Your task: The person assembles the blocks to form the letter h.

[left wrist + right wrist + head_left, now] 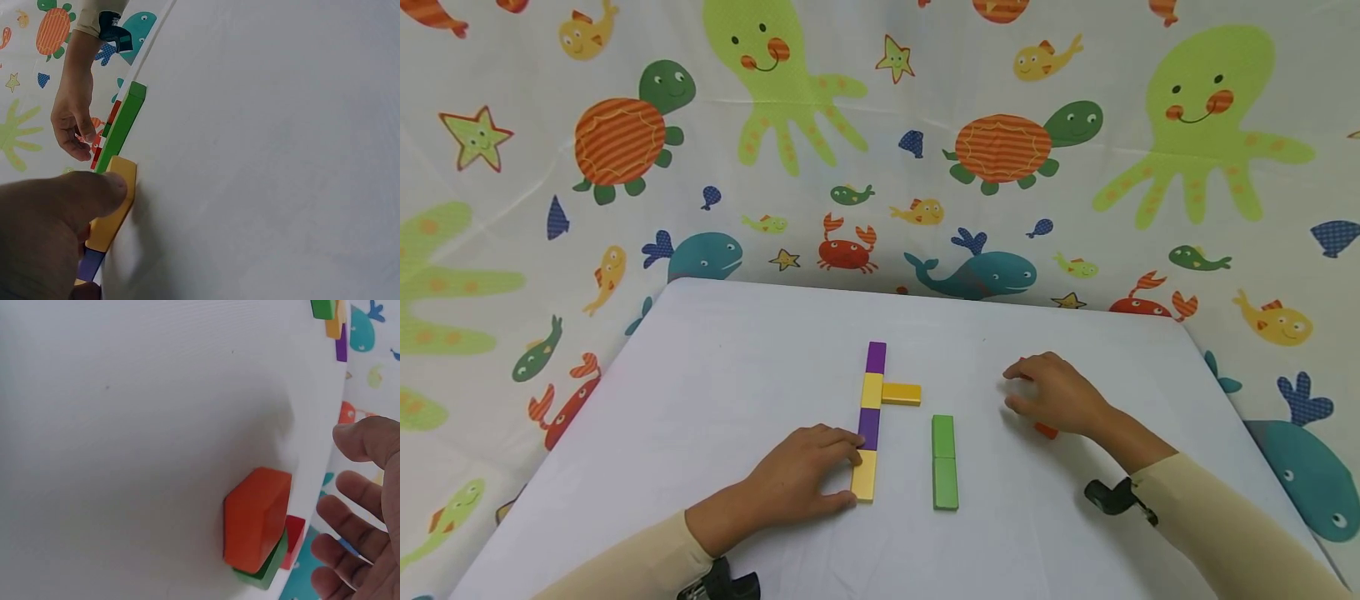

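Observation:
A column of blocks lies on the table in the head view: a purple block [876,357], a yellow block [872,390], another purple block [869,427] and a near yellow block [865,478]. My left hand [801,472] touches the column's lower left side, its thumb on the near yellow block [114,215]. A sideways orange-yellow block [902,394] abuts the column's right side. My right hand [1060,393], fingers apart and holding nothing, hovers over an orange-red block [256,519], a green block [267,570] and a red block [294,540], which it mostly hides in the head view.
Two green blocks [944,462] lie end to end between my hands. The white table [760,367] reaches back to a cloth [925,50] printed with sea animals. Dark wrist cameras show at both sleeves.

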Action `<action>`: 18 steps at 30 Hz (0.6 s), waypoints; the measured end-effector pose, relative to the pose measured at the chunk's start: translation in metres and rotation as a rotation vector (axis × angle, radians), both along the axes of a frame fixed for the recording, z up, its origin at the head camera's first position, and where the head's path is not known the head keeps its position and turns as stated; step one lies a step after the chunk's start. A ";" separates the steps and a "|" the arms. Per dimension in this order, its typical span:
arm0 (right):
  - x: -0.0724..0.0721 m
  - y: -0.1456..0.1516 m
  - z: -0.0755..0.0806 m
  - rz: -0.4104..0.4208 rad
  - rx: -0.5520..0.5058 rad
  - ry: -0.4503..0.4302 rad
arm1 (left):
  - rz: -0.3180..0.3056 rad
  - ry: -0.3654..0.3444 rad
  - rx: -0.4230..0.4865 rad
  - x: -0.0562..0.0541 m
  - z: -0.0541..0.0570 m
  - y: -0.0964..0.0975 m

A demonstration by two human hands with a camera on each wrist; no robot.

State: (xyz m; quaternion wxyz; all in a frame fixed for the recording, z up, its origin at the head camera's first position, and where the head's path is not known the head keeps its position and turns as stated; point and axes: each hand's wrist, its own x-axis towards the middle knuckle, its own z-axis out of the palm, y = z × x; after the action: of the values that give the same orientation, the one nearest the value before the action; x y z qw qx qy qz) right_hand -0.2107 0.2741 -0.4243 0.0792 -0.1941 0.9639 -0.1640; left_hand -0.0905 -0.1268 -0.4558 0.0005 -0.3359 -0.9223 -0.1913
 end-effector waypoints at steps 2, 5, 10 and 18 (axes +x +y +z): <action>0.002 0.003 0.001 -0.023 0.000 -0.012 | -0.001 0.008 0.001 0.000 -0.001 0.000; 0.004 0.009 0.002 -0.043 -0.009 -0.022 | 0.001 0.017 0.000 0.000 -0.002 0.000; 0.007 0.020 0.002 -0.068 -0.018 -0.031 | 0.006 0.011 -0.001 0.001 -0.002 0.000; 0.010 0.039 -0.001 -0.112 -0.025 -0.036 | 0.000 0.000 -0.010 0.001 0.000 -0.001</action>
State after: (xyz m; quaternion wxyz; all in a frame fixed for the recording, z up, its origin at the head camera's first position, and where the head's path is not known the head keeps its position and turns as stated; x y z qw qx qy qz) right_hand -0.2003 0.3135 -0.4251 0.0849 -0.1381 0.9695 -0.1837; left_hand -0.0899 -0.1277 -0.4563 -0.0011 -0.3356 -0.9233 -0.1867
